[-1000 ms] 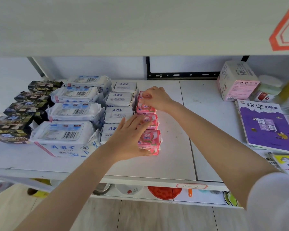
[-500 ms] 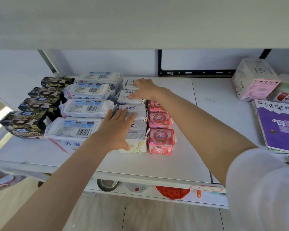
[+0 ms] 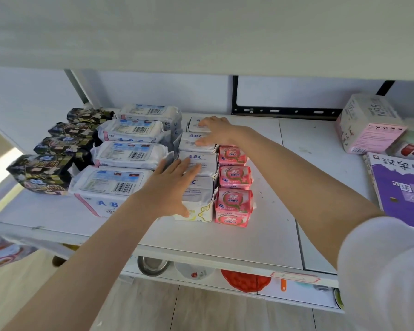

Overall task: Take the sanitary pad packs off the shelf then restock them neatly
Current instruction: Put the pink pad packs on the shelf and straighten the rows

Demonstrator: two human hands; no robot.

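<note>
1. Head view, surface: white shelf [image 3: 249, 235] of flat panels, under a pale upper board [image 3: 201, 32]; white back wall carrying a black bracket [image 3: 285, 113].
2. Below the front edge: lower level with a metal bowl [image 3: 153, 265] and a red strainer [image 3: 245, 281]; pale floor [image 3: 201, 311] underneath.
3. Stock on the left half, in four rows running front to back, close side by side. From the left: black packs [image 3: 41, 173], large white packs [image 3: 115, 182] with barcodes up, small white packs [image 3: 201, 161] marked ABC, pink packs [image 3: 234, 204].
4. Far right, well apart from the rows: a mask box [image 3: 368, 125] at the back, a purple book [image 3: 402, 187] nearer the front.
5. Pose, left hand [image 3: 175, 187]: in from the lower left, palm down, fingers straight and together, resting on top of the two front small white packs; thumb down the front face of the nearest one. Nothing gripped.
6. Pose, right hand [image 3: 215, 131]: arm in a white sleeve [image 3: 380, 271], stretched over the pink packs; fingers spread and nearly straight, tips pressing the tops of the two rear small white packs. Nothing gripped.
</note>
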